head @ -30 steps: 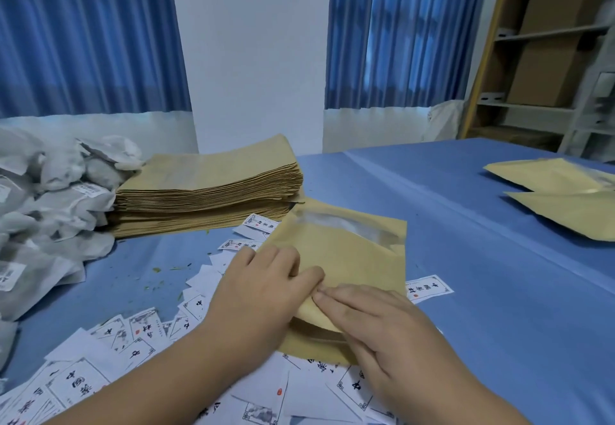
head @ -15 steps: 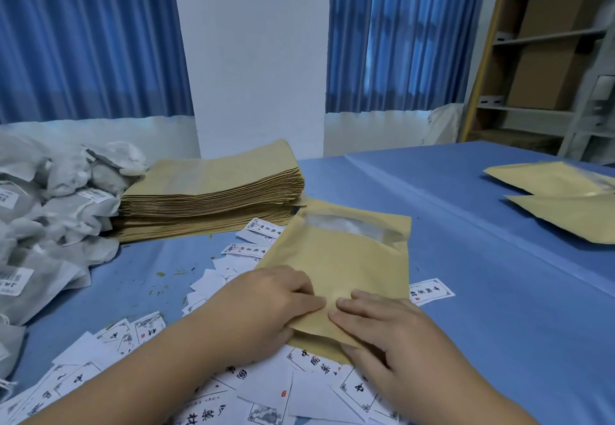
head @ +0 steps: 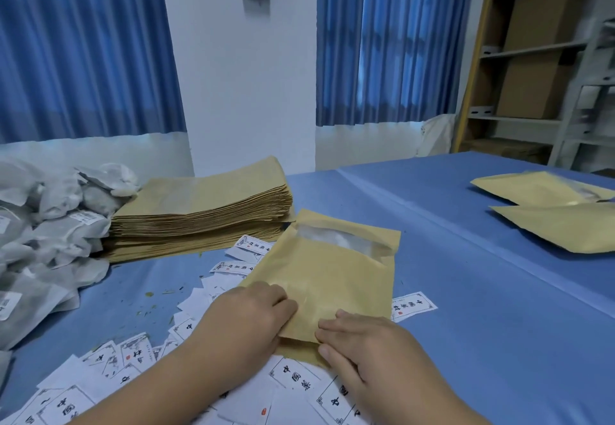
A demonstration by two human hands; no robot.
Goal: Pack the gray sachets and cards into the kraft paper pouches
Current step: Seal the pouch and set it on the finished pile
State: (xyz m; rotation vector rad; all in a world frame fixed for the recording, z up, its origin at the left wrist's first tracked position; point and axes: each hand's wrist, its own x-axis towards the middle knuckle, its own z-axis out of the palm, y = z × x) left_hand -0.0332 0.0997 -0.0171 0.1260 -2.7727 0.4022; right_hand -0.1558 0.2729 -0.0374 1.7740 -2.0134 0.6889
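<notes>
Now my left hand (head: pixel 246 321) and right hand (head: pixel 366 351) are pinching closed the tan kraft paper pouch (head: pixel 332 278) between them, gaping earlier, nearly packed.

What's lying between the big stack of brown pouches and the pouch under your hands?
A few white printed cards on the blue tablecloth, per the head view.

A white wall (head: pixel 246 91) stood between blue curtains (head: pixel 83 48). A shelf (head: pixel 532 47) with brown boxes (head: pixel 542 15) stood to the right of the wall.
</notes>
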